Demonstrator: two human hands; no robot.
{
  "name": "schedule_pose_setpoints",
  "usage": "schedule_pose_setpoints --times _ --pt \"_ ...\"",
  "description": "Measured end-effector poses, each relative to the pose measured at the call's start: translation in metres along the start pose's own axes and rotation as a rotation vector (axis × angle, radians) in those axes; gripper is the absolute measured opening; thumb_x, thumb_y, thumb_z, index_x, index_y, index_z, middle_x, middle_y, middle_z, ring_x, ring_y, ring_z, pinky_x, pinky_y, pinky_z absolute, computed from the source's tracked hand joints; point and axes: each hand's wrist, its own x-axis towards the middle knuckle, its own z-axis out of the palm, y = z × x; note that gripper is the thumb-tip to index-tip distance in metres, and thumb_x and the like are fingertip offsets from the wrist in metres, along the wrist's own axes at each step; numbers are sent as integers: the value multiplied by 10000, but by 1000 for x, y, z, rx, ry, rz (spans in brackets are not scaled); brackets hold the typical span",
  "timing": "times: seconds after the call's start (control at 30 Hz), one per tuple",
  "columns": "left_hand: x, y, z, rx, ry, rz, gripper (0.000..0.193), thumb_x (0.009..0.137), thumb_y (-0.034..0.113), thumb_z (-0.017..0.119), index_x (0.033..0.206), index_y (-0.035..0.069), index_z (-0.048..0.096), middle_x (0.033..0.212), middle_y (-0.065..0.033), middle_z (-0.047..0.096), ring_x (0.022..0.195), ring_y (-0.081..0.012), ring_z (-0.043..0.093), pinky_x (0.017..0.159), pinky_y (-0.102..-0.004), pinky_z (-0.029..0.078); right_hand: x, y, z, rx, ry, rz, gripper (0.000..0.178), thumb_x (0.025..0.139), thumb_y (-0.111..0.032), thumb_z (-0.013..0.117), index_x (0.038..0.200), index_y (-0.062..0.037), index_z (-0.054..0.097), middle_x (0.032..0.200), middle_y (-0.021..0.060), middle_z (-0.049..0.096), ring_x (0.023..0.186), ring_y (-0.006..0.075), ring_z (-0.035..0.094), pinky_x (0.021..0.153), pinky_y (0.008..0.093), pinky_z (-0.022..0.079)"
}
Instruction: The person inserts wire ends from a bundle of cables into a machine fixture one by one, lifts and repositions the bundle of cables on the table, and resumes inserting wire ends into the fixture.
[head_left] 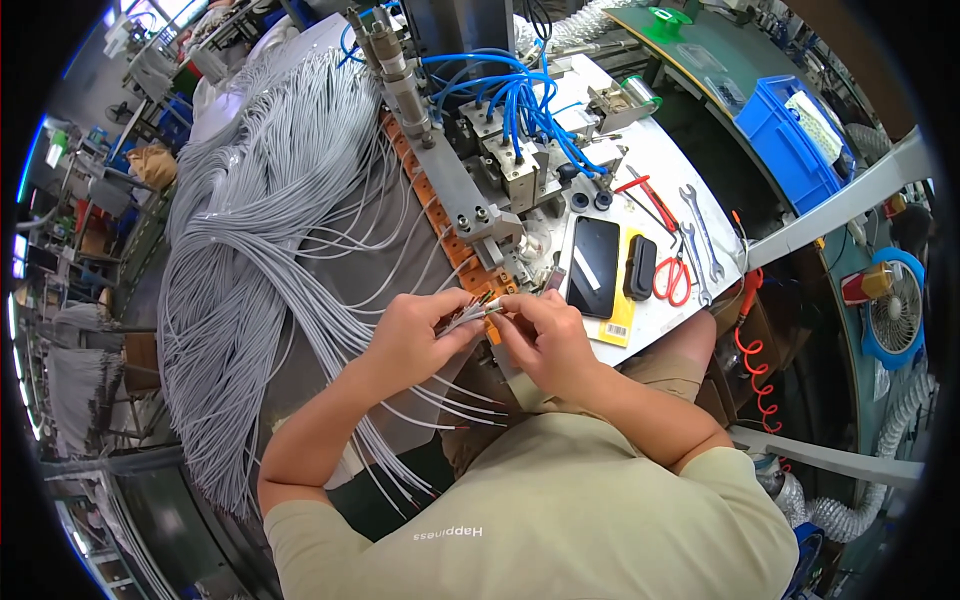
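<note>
Item: grey cable ends, coloured tips showing, centre of the frame, between both hands. Left hand: grip pinching the ends, thumb against fingers. Right hand: grip pinching at the tips; exact wire too small to tell. Step in hand, as judged: arranging the ends, just beside the orange rail. Next move calls for: steady left pinch, fine right-finger work. Stock: grey cable bundle, left of centre.
</note>
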Motion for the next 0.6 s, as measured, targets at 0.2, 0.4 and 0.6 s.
schedule_pose_setpoints --times 0.2,0.4,0.6 --pt "0 4 -2 67 19 13 165 867 94 715 989 -9 673 682 -85 642 596 -102 582 583 -264 469 2 0 -1 42 -86 117 102 895 -58 689 976 -20 641 611 52 629 483 179 510 648 307 380" --pt "-1 3 0 32 -10 95 127 890 97 680 970 -1 674 683 -68 630 606 -95 568 599 -264 469 9 4 -9 294 -240 387 149 876 -62 703 994 -15 625 681 83 625 549 201 528 660 317 389" --pt "1 3 -5 -274 -106 -118 120 919 98 641 972 -9 654 706 -49 650 626 -83 589 618 -256 484 7 20 -7 46 -127 -159 167 830 -37 718 948 -27 601 738 87 600 667 256 534 650 377 403"
